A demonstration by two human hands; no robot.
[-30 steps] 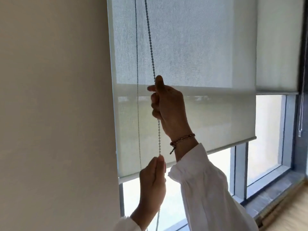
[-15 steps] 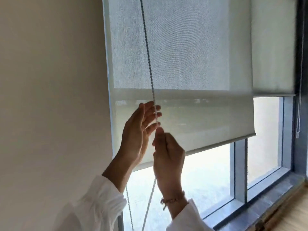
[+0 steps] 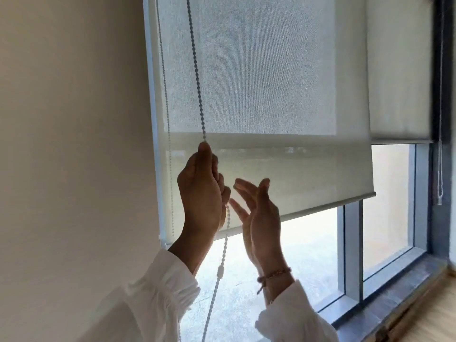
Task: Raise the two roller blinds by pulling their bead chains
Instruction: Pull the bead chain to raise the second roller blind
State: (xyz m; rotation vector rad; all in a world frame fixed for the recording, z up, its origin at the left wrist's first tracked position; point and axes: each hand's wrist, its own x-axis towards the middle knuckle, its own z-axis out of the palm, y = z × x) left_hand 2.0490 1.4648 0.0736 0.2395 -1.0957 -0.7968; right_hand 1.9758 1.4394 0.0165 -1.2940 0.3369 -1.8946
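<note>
A pale grey roller blind (image 3: pixel 283 95) covers the upper part of the near window, its bottom bar (image 3: pixel 320 206) slanting across the glass. Its bead chain (image 3: pixel 195 70) hangs in front of the blind's left side, with a second strand (image 3: pixel 165 95) further left. My left hand (image 3: pixel 201 193) is closed around the front strand just below the blind's darker band. My right hand (image 3: pixel 259 213) is beside it, fingers spread, touching nothing. A second blind (image 3: pixel 399 70) hangs at the right, raised higher, with its own chain (image 3: pixel 440 144) by the dark frame.
A plain beige wall (image 3: pixel 74 144) fills the left. The blue-grey window frame (image 3: pixel 352 255) and dark sill (image 3: pixel 394 304) run along the lower right, with wooden floor (image 3: pixel 439 317) beyond. A white connector (image 3: pixel 220 271) sits on the chain below my left hand.
My left hand has closed on the chain and risen. My right hand has let go of the chain and opened to the right. The blind's bottom bar sits slightly higher.
</note>
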